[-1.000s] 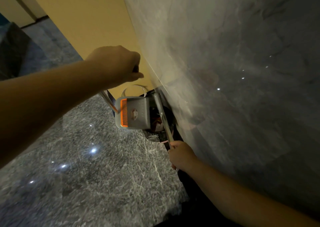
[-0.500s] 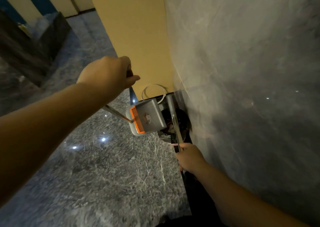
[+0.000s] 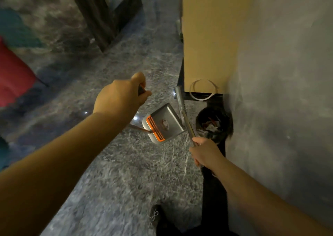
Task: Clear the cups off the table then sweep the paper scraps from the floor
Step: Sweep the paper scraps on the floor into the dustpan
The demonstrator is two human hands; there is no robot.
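A grey dustpan (image 3: pixel 163 123) with an orange comb edge hangs tilted above the floor, just left of a black waste bin (image 3: pixel 215 123). My left hand (image 3: pixel 122 96) grips the top of the dustpan's long handle. My right hand (image 3: pixel 204 152) grips a metal broom pole (image 3: pixel 183 113) that runs up past the pan's right side. Paper scraps and other rubbish lie inside the bin. No cups are in view.
The bin stands in a corner between a grey marble wall (image 3: pixel 281 91) and a tan cabinet (image 3: pixel 207 37) with a white cable loop (image 3: pixel 203 89) at its foot. Dark furniture (image 3: pixel 100 15) stands far left, a red shape (image 3: pixel 12 73) at the left edge. My shoe (image 3: pixel 155 216) shows below.
The view has swung left and back, showing more floor. The dustpan has moved left, away from over the bin. Both hands keep their grips.
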